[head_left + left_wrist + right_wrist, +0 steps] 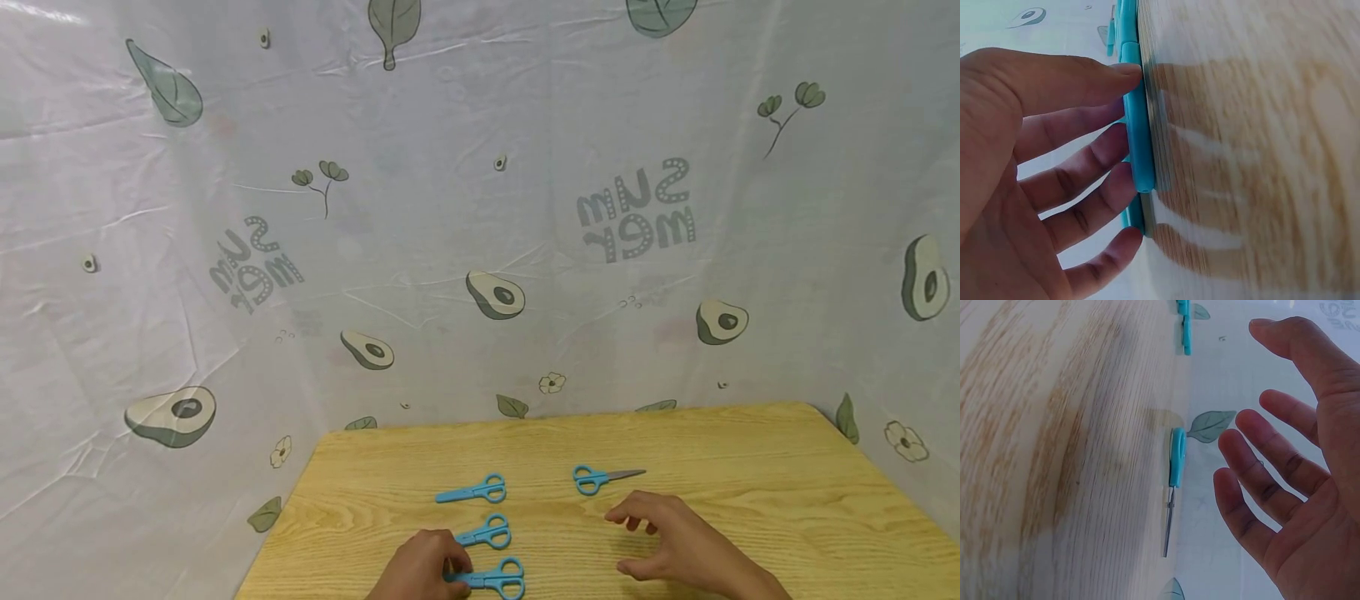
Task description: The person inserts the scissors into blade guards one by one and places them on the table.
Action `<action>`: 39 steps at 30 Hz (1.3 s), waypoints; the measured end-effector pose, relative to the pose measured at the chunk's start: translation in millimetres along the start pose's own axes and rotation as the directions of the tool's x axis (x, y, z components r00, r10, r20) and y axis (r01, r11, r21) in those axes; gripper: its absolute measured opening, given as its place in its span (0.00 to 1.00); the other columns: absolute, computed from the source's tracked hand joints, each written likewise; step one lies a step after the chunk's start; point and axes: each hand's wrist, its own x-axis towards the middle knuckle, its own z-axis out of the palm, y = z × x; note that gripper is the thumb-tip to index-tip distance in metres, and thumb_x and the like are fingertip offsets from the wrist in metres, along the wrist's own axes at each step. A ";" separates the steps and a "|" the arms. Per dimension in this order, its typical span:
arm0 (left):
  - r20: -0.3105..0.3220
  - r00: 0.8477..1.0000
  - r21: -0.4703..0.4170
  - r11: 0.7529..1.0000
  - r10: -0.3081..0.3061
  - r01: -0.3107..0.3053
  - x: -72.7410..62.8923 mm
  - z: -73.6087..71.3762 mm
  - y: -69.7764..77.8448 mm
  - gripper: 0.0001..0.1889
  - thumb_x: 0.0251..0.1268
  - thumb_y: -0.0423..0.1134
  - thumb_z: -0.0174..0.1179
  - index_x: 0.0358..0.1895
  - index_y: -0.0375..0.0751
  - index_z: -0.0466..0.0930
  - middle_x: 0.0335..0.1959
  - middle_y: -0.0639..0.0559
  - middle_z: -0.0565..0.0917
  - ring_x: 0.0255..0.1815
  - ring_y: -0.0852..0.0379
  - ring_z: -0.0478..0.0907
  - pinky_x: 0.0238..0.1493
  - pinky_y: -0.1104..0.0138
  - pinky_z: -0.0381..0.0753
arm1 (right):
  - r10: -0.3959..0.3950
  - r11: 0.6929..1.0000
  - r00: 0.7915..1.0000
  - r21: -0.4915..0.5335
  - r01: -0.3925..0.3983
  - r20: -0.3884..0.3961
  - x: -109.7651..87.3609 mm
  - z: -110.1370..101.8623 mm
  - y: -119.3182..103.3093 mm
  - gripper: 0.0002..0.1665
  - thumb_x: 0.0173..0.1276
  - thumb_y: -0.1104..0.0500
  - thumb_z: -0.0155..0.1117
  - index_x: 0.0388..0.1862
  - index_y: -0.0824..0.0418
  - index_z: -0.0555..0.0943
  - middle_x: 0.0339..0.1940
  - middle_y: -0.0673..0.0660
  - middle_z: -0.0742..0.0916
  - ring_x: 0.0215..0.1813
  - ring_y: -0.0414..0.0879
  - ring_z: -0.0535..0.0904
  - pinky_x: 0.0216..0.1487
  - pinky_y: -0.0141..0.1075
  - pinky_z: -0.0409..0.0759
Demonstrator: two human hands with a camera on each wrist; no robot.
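My left hand (pixel 426 567) is at the nearest pair of blue scissors (pixel 497 578), pinching its covered blade end between thumb and fingers. In the left wrist view the thumb presses one side of the blue blade cover (pixel 1140 137), fingertips on the other, close to the tabletop. Just beyond lies a second pair of blue scissors (pixel 491 533), partly hidden by that hand. A third pair of covered scissors (pixel 474 490) lies farther back. My right hand (pixel 675 542) hovers with spread fingers, holding nothing, in front of blue-handled scissors (pixel 590 480) whose metal blades are bare.
The wood-grain table (pixel 750 467) holds all the scissors. A pale sheet (pixel 450 217) printed with avocados and leaves rises behind the table's back edge and along both sides.
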 end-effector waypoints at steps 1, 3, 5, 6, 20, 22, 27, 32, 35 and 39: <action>-0.004 1.000 0.002 1.000 0.006 -0.006 -0.1 0.1 0.1 0.05 0.60 0.37 0.78 0.38 0.50 0.94 0.34 0.66 0.82 0.31 0.70 0.74 0.32 0.69 0.77 | 0.001 1.000 1.000 -0.003 -0.001 -0.001 0.2 -0.2 0.1 0.26 0.66 0.51 0.81 0.60 0.58 0.86 0.54 0.58 0.89 0.47 0.40 0.84 0.40 0.35 0.84; -0.026 0.999 0.023 0.999 0.031 -0.030 0.0 0.2 0.7 0.03 0.61 0.38 0.77 0.36 0.51 0.94 0.32 0.66 0.82 0.30 0.71 0.74 0.32 0.70 0.77 | 0.000 1.000 1.000 -0.008 0.000 -0.001 0.4 -0.8 -0.1 0.26 0.66 0.51 0.81 0.60 0.58 0.86 0.54 0.58 0.90 0.47 0.39 0.84 0.40 0.35 0.84; -0.064 0.996 0.059 0.997 0.060 -0.056 0.2 0.0 1.8 0.01 0.63 0.40 0.77 0.36 0.51 0.95 0.31 0.66 0.82 0.29 0.72 0.73 0.31 0.72 0.76 | 0.002 1.000 1.000 -0.009 -0.002 0.000 0.7 -1.4 -0.1 0.26 0.66 0.51 0.81 0.60 0.58 0.86 0.54 0.57 0.90 0.47 0.39 0.84 0.40 0.35 0.84; -0.084 0.994 0.080 0.995 0.072 -0.065 0.4 -0.3 2.7 0.01 0.64 0.41 0.77 0.36 0.51 0.95 0.31 0.66 0.82 0.29 0.72 0.73 0.31 0.72 0.76 | 0.001 1.000 1.000 -0.012 -0.001 0.001 0.8 -1.7 0.1 0.26 0.66 0.51 0.81 0.60 0.58 0.86 0.53 0.57 0.90 0.47 0.39 0.84 0.40 0.35 0.84; -0.114 0.992 0.097 0.994 0.062 -0.051 -1.7 -5.8 26.5 0.11 0.66 0.47 0.75 0.44 0.46 0.94 0.36 0.62 0.86 0.34 0.70 0.76 0.32 0.71 0.77 | -0.016 1.000 1.000 -0.018 0.016 -0.005 1.8 -3.4 2.7 0.26 0.66 0.50 0.81 0.60 0.58 0.86 0.53 0.57 0.90 0.47 0.39 0.84 0.40 0.35 0.84; -0.110 0.992 0.093 0.994 0.064 -0.054 -1.5 -5.4 27.6 0.11 0.66 0.47 0.76 0.45 0.46 0.94 0.36 0.60 0.87 0.34 0.69 0.77 0.32 0.71 0.77 | -0.007 1.000 1.000 -0.010 0.007 0.001 2.3 -3.8 2.6 0.26 0.66 0.50 0.81 0.60 0.58 0.86 0.53 0.57 0.90 0.47 0.39 0.84 0.40 0.35 0.84; -0.124 0.989 0.097 0.993 0.081 -0.069 0.1 -2.1 28.3 0.13 0.66 0.48 0.76 0.47 0.44 0.93 0.39 0.58 0.88 0.35 0.68 0.79 0.34 0.71 0.78 | 0.007 1.000 1.000 0.015 -0.007 0.017 2.3 -2.5 1.3 0.26 0.67 0.50 0.80 0.60 0.58 0.86 0.54 0.59 0.90 0.48 0.39 0.84 0.41 0.35 0.84; -0.160 0.979 0.134 0.985 0.129 -0.108 3.0 2.1 30.9 0.14 0.66 0.49 0.76 0.48 0.46 0.93 0.40 0.57 0.88 0.38 0.66 0.82 0.36 0.70 0.80 | 0.021 0.999 1.000 0.031 -0.021 0.018 2.2 2.1 -1.6 0.26 0.67 0.51 0.80 0.60 0.58 0.87 0.54 0.59 0.90 0.48 0.39 0.84 0.40 0.34 0.83; -0.190 0.968 0.161 0.978 0.162 -0.132 5.5 3.2 33.1 0.15 0.65 0.50 0.76 0.49 0.46 0.92 0.42 0.57 0.89 0.39 0.65 0.83 0.38 0.70 0.82 | 0.001 1.000 1.000 0.018 -0.001 0.005 1.4 6.2 -2.8 0.26 0.66 0.51 0.81 0.60 0.58 0.87 0.54 0.58 0.90 0.48 0.39 0.84 0.39 0.34 0.82; -0.218 0.961 0.158 0.978 0.171 -0.139 9.7 3.0 35.1 0.16 0.65 0.50 0.76 0.49 0.45 0.92 0.45 0.56 0.90 0.41 0.64 0.84 0.39 0.69 0.82 | -0.015 1.000 1.000 0.024 0.015 0.003 0.2 12.4 -4.6 0.25 0.66 0.53 0.81 0.59 0.59 0.86 0.54 0.59 0.90 0.48 0.38 0.83 0.40 0.34 0.82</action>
